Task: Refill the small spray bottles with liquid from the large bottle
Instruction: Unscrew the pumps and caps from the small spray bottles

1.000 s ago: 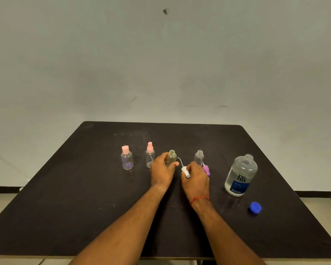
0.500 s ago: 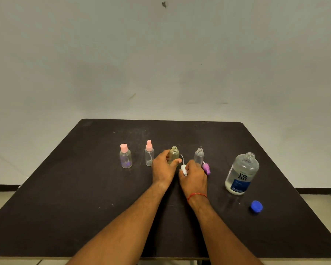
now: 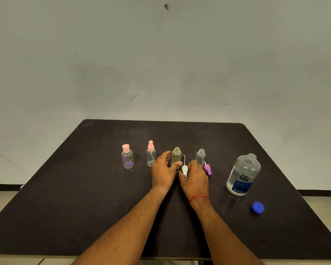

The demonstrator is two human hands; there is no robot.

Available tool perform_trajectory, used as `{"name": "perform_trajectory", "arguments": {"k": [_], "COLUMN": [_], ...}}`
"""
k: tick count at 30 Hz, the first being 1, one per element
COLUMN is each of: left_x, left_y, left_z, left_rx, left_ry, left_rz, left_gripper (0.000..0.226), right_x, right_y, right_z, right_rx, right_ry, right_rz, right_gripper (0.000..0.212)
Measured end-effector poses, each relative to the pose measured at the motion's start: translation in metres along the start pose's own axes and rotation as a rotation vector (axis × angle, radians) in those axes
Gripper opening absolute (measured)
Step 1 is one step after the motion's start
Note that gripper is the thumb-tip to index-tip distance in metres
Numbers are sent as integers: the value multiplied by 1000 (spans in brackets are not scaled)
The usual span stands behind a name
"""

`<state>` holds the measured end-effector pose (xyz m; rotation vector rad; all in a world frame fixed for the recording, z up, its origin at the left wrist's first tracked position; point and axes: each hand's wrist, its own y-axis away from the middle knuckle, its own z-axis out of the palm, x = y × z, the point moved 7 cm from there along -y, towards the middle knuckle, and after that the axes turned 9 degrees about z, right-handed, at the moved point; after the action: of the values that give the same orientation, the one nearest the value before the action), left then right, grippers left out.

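Four small bottles stand in a row on the black table. A pink flip-cap bottle and a pink spray bottle are capped. An uncapped yellowish bottle and an uncapped clear bottle follow to the right. My left hand is beside the yellowish bottle with fingers spread, its thumb at the bottle's base. My right hand pinches the white spray head low over the table, its tube pointing away from me. The large bottle stands uncapped at the right.
A purple spray head lies just right of my right hand, in front of the clear bottle. The blue cap lies near the table's right front, in front of the large bottle. A plain wall rises behind the table.
My left hand has loosened its grip on the yellowish bottle and spread its fingers. My right hand has brought the white spray head down beside that bottle.
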<state>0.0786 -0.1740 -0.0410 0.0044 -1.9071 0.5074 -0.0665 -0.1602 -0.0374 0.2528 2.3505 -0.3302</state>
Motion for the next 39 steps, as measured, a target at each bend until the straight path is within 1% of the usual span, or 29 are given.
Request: {"name": "perform_trajectory", "arguments": {"k": [2, 3, 11, 13, 15, 17, 21, 24, 26, 29, 30, 34, 39], "left_x": [2, 2, 3, 2, 0, -5, -11, -12, -13, -14, -13, -6, -1], "left_y": [3, 4, 18, 20, 22, 20, 8, -4, -11, -17, -17, -12, -7], "left_z": [-7, -11, -58, -69, -74, -74, -61, -53, -50, -50, -52, -58, -70], "left_rx": [31, 45, 232, 280, 300, 283, 159, 133, 132, 113, 105, 100, 124], "left_ry": [-11, -6, -17, -28, -29, -44, -128, -122, -116, -121, -123, -92, 11], "left_rz": [17, 21, 72, 60, 25, -8, -58, -100, -119, -111, -93, -27, 46], "left_gripper": [55, 57, 38, 39, 46, 56, 78, 81, 70, 35, 28, 25, 15], "right_x": [-2, -3, -12, -17, -23, -29, -34, -38, -42, -49, -53, -73, -106], "right_y": [2, 3, 18, 23, 30, 38, 48, 52, 51, 45, 42, 28, 11], "right_z": [-2, -3, -14, -14, -15, -17, -23, -30, -36, -43, -44, -36, -19], "right_rx": [1, 9, 109, 119, 133, 154, 186, 202, 208, 200, 192, 134, 21], "right_ry": [-13, -25, -130, -133, -130, -142, -155, -179, -196, -232, -239, -201, -107], "right_rz": [-17, -29, -142, -171, -209, -245, -289, -313, -331, -350, -356, -363, -364], "right_gripper": [25, 25, 23, 23, 23, 24, 23, 22, 21, 20, 19, 17, 30]}}
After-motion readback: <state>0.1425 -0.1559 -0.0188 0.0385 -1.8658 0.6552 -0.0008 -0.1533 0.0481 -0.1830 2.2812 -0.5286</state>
